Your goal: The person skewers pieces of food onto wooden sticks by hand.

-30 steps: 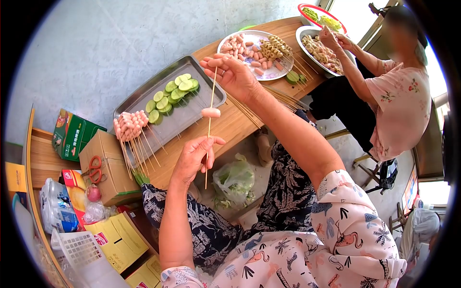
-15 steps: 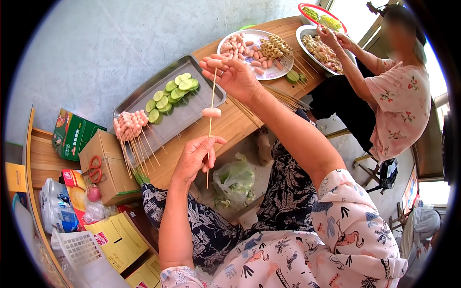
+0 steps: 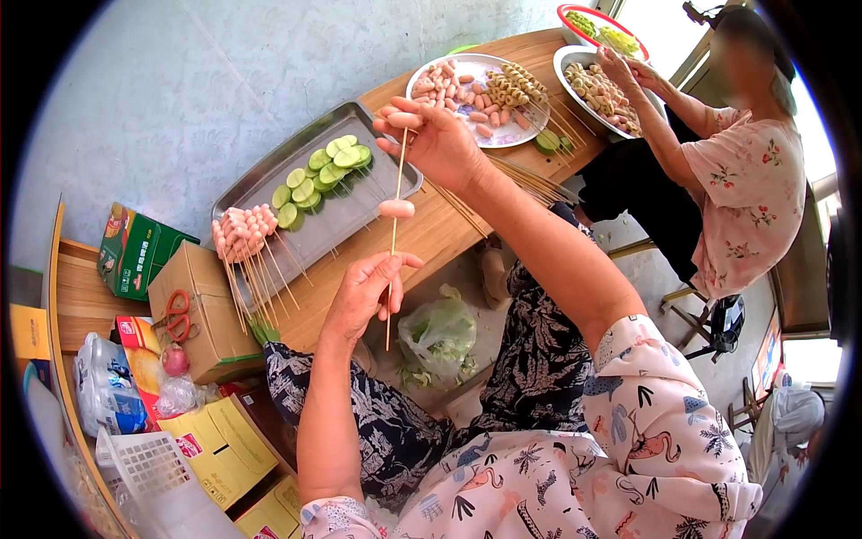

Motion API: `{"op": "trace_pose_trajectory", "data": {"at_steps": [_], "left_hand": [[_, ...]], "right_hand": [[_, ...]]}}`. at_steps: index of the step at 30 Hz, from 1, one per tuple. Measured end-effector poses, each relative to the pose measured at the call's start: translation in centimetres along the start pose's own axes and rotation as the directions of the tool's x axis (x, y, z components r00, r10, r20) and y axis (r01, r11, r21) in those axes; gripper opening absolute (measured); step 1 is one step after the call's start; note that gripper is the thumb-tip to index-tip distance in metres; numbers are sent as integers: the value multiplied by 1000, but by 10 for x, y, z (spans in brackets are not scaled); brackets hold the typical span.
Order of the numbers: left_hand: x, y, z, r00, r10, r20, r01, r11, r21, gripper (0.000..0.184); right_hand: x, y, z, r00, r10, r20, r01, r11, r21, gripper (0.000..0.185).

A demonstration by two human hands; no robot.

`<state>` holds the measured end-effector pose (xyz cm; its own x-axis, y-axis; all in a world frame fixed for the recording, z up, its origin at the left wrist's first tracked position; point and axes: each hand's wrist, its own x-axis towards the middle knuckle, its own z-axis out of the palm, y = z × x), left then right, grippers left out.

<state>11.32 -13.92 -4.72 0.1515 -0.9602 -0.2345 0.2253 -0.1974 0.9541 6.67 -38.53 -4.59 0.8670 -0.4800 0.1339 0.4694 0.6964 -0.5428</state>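
Observation:
My left hand (image 3: 362,295) is closed around the lower part of a thin wooden skewer (image 3: 394,241), which stands nearly upright over the table's front edge. One small pink sausage (image 3: 396,208) is threaded crosswise on it. At the skewer's top end, my right hand (image 3: 442,148) pinches a second small sausage (image 3: 405,119) in its fingers. That sausage is at the tip; whether the point has entered it I cannot tell. Behind the right hand lies a round plate (image 3: 530,133) with loose sausages and spiral-shaped skewered pieces. A metal tray (image 3: 256,193) holds skewered sausages (image 3: 244,234) and green slices on skewers (image 3: 310,184).
Loose skewers (image 3: 534,184) lie on the wooden table (image 3: 431,229). To the right a co-worker's hands (image 3: 628,70) work above a bowl (image 3: 561,65) of food. On the left are a cardboard box (image 3: 202,305) and red-handled scissors (image 3: 179,314). A plastic bag (image 3: 437,331) of greens sits below.
My right hand has shifted very slightly, its fingers moving a little around the sausage at the skewer's tip. My left hand and the threaded sausage stay nearly in place.

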Motion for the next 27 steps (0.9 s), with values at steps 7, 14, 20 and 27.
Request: {"op": "trace_pose_trajectory", "data": {"at_steps": [7, 14, 20, 27], "left_hand": [[-1, 4, 1, 1000, 0, 17, 0, 1000, -3, 42], [0, 2, 1, 1000, -1, 25, 2, 1000, -26, 43], [0, -1, 1, 1000, 8, 28, -7, 999, -33, 41], [-2, 0, 0, 1000, 4, 26, -4, 1000, 9, 43]], "right_hand": [[-4, -1, 8, 999, 23, -25, -22, 999, 39, 40], [-2, 1, 6, 999, 39, -9, -38, 997, 67, 40], [-2, 9, -4, 1000, 13, 27, -13, 1000, 17, 43], [-6, 13, -2, 999, 28, 46, -29, 999, 27, 45]]}}
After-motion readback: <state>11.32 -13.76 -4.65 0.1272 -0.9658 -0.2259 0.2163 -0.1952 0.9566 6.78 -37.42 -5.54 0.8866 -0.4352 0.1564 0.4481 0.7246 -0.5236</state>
